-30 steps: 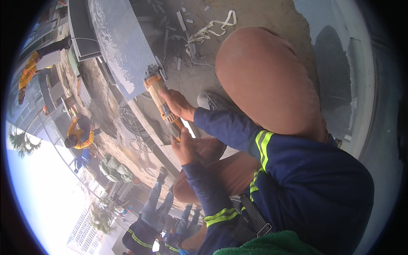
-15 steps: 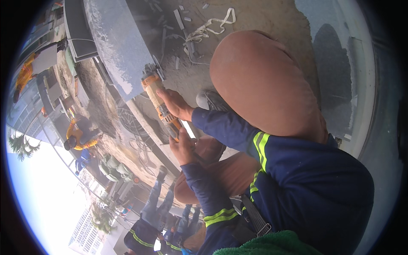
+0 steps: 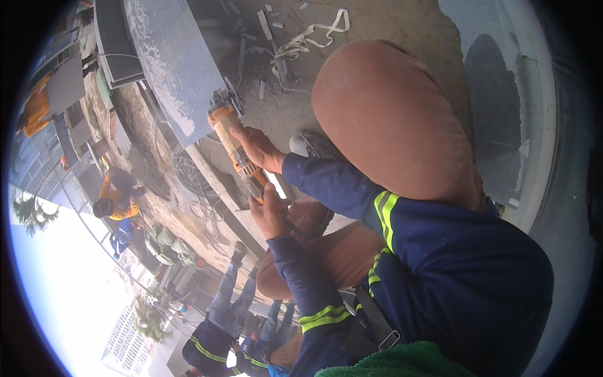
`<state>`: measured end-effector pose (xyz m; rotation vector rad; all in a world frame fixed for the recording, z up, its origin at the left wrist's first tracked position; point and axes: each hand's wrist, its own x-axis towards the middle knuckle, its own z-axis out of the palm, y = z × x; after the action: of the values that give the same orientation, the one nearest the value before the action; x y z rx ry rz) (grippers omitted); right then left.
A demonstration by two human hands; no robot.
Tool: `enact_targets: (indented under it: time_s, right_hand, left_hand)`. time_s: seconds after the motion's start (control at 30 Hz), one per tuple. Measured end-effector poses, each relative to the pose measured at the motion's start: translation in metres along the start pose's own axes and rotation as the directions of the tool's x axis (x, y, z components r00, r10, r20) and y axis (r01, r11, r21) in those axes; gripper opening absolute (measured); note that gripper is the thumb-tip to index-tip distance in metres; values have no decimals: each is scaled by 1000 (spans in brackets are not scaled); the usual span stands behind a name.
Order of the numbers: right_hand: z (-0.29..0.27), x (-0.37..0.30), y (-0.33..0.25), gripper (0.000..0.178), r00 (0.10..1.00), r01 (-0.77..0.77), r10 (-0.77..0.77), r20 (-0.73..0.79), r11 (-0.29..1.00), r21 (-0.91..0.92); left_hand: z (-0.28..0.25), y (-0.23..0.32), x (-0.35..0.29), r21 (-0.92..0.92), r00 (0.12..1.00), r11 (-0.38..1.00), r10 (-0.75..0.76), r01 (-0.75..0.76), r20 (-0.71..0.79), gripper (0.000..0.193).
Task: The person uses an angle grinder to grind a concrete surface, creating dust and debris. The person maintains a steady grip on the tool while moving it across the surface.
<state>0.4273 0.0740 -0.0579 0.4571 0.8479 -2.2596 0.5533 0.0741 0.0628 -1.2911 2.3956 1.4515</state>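
An orange angle grinder [image 3: 227, 135] with tan wrapping round its body lies across both my hands. My right hand [image 3: 259, 149] is closed round the wrapped body near the head. Toward the rear end, my left hand [image 3: 271, 212] grips the orange handle, thumb along it. The disc at the grinder's head is beside the corner edge of a grey-blue panel [image 3: 166, 69], which has a rough whitish border. Whether the disc touches the panel I cannot tell. Dust hazes the floor there.
Cut strips [image 3: 264, 25] and a tangled pale strap [image 3: 326, 38] litter the dusty floor. My bent knee [image 3: 389, 113] and shoe [image 3: 311, 144] are close by. Coiled cable [image 3: 188, 173] lies left of the grinder. A person in yellow [image 3: 118, 198] crouches farther left; others stand at the lower left.
The grinder and both hands have shifted very slightly up and left in the picture, with the grip unchanged. The crouching person in yellow has moved a little.
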Motion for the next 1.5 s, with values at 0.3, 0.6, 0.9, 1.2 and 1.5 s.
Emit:
enact_targets:
  time_s: [0.3,0.6,0.9,1.2,1.5]
  right_hand:
    - [-6,-20,-4,77,1000,-13,13,2,998,-66]
    - [-2,-20,1,81,1000,-4,4,-11,1000,-30]
    - [-1,-2,11,77,1000,19,-19,-6,1000,11]
    - [3,1,2,81,1000,-6,6,7,1000,-4]
    - [2,-15,3,78,1000,16,-16,8,1000,13]
  left_hand:
    - [-4,-9,-12,14,1000,1000,-18,18,0,38]
    - [-8,-15,-11,6,1000,1000,-2,2,-14,38]
    - [-7,-13,-1,2,1000,1000,14,-14,3,35]
    - [-8,-13,6,-11,1000,1000,2,-2,-1,44]
    - [-6,-11,-9,11,1000,1000,-3,3,-21,38]
